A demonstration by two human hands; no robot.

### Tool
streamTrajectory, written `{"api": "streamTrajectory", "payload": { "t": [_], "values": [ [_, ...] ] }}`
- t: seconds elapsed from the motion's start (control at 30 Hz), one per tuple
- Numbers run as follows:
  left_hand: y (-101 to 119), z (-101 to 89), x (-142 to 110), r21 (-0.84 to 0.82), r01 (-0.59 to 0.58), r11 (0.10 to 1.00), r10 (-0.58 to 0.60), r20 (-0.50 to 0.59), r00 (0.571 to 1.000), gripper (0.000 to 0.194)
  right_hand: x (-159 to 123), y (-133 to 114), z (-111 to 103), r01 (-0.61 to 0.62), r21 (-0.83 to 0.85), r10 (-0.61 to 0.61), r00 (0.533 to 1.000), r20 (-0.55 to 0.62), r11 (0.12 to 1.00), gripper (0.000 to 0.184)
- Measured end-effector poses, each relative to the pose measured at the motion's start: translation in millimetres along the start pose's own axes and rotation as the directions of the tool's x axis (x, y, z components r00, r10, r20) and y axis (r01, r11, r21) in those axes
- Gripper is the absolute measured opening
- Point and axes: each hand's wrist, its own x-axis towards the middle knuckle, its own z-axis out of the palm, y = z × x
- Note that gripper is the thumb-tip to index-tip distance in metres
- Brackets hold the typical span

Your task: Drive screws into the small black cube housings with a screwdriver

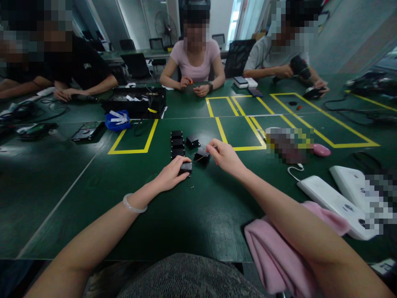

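My left hand [173,171] grips a small black box-shaped part [186,167] on the table, thumb on the near side and fingers over the top. Pinched in the fingers of my right hand [225,155] is a thin rod-like tool [201,158], its tip pointing down-left at that part. Whether the tip touches it I cannot tell. Beyond my left hand stands a row of similar black boxes [177,142]. Two more lie to its right, a far box [192,141] and a nearer box [202,154] partly behind the tool. A tiny screw-like piece [192,187] lies in front of my left hand.
Yellow tape outlines [245,148] mark the green table [124,231]. White power banks [333,203], a pink mouse-shaped object [321,150] and a pink cloth [273,252] are at right. A blue bag [118,120] and black tray [133,108] stand far left. Several people sit opposite.
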Motion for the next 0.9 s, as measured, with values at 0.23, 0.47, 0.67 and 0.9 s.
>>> {"api": "streamTrajectory", "payload": {
  "t": [0.23, 0.47, 0.67, 0.9],
  "values": [
    [-0.7, 0.4, 0.4, -0.007, -0.002, 1.0, 0.002, -0.007, 1.0, 0.036, -1.4, 1.9, 0.8, 0.012, 0.056, -0.013, 1.0, 0.008, 0.998, 0.01],
    [0.5, -0.8, 0.5, 0.003, 0.017, 1.0, -0.017, 0.01, 1.0, 0.037, 0.3, 0.4, -2.5, -0.005, -0.017, 0.005, 1.0, 0.024, 1.0, 0.019],
    [0.9, -1.5, 0.3, 0.006, 0.016, 1.0, -0.016, 0.013, 1.0, 0.037, -1.0, 0.2, -1.4, 0.016, 0.034, -0.018, 0.999, 0.035, 0.999, 0.008],
    [1.7, -1.6, 0.3, 0.008, 0.015, 1.0, -0.015, 0.015, 1.0, 0.036, -0.3, -0.1, -3.0, -0.027, -0.022, 0.028, 0.999, 0.034, 0.999, 0.017]
  ]
}}
